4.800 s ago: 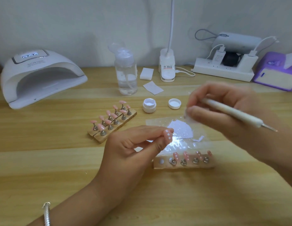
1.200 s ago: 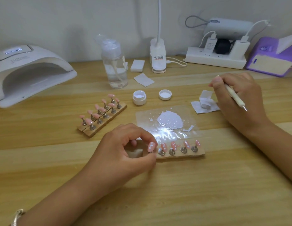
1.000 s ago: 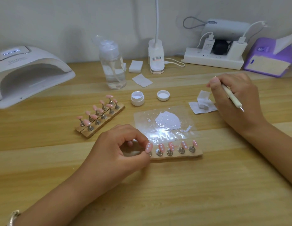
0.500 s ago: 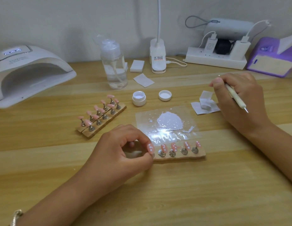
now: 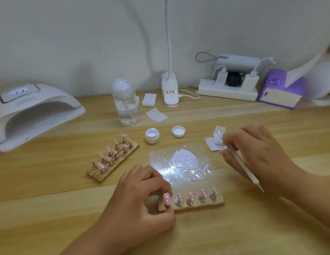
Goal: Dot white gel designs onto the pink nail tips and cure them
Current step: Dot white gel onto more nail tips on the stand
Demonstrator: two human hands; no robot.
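Observation:
My left hand (image 5: 140, 196) pinches the metal stand of a pink nail tip (image 5: 167, 198) with white dots, at the left end of the near wooden holder (image 5: 197, 206). Several more dotted pink tips stand on that holder. My right hand (image 5: 256, 153) holds the white dotting tool (image 5: 243, 167), its metal point aimed toward me, while its fingertips touch a folded white wipe (image 5: 216, 138). A clear sheet (image 5: 180, 162) carries a puddle of white gel. A second holder (image 5: 114, 157) with plain pink tips lies to the left.
The white curing lamp (image 5: 31, 113) sits far left with its opening facing me. An open gel jar (image 5: 152, 135) and its lid (image 5: 178, 131) lie behind the sheet. A clear pump bottle (image 5: 125, 105), lamp base (image 5: 169, 92), power strip (image 5: 227, 91) and purple tissue box (image 5: 281, 91) line the back.
My left hand has brought the dotted tip down from the air onto the left end of the near holder. My right hand moved right to the folded wipe with the tool.

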